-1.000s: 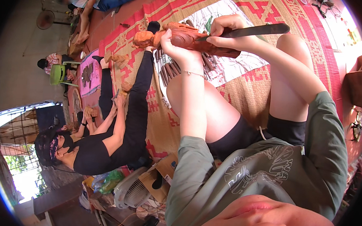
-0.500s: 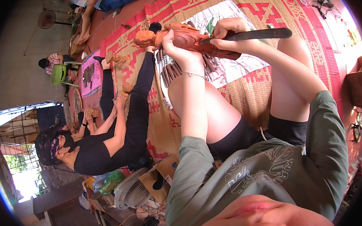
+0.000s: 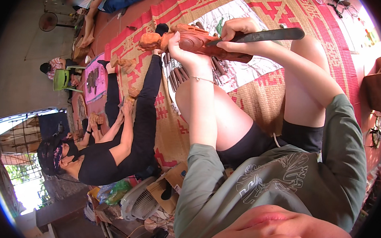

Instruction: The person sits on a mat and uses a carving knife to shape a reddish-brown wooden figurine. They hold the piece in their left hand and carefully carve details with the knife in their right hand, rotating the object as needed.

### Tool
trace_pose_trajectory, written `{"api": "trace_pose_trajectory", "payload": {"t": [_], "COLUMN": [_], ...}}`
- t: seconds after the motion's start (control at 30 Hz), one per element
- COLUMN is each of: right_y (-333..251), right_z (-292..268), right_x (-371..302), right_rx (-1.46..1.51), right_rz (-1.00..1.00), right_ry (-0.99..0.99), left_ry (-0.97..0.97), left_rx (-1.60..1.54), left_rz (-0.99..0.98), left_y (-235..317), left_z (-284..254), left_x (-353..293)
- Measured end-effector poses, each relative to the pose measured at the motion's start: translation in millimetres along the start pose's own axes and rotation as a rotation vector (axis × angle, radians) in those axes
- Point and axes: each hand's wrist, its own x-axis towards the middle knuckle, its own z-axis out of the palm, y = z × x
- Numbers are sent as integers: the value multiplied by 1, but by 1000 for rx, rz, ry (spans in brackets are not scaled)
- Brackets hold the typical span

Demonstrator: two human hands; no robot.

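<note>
Well to the left of the white sheet (image 3: 263, 70), a green chair (image 3: 61, 79) stands by a pink cloth (image 3: 101, 72) with dark tools lying on it. Nearer the sheet, still on its left, a co-worker in black (image 3: 102, 164) sits with both hands around a pale wooden piece (image 3: 132, 93). A grey fan (image 3: 144, 203) stands below and left of the sheet. The reddish wooden figure (image 3: 194, 41) is in my grasp above the sheet, lying sideways, its rounded head past the sheet's left edge. My left hand (image 3: 186, 54) grasps it near that head, thumb over the top; I cannot tell how my other fingers sit beneath. Dark rods (image 3: 179, 78) lie in a row on the sheet's left part. Over the sheet's middle, my right hand (image 3: 239, 27) has its fingers closed on a long dark tool (image 3: 278, 35), the narrow end against the figure, the broad end reaching past the sheet's right side.
</note>
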Motion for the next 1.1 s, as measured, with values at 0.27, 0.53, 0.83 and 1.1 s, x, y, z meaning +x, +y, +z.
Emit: {"api": "trace_pose_trajectory", "payload": {"t": [0.27, 0.53, 0.83, 1.1], "right_y": [5, -7, -6, -13], "right_z": [-9, -4, -12, -11], "right_x": [1, 4, 5, 7], "right_rx": [-69, 0, 66, 38], "right_rz": [55, 58, 150, 157], "right_ry": [-52, -92, -95, -127], "left_ry": [-33, -23, -30, 12], "left_rx": [-14, -41, -11, -21], "left_rz": [-46, -19, -38, -35], "left_y": [-7, 0, 0, -4], "left_z": [-9, -5, 1, -1], "left_x": [9, 4, -2, 2]}}
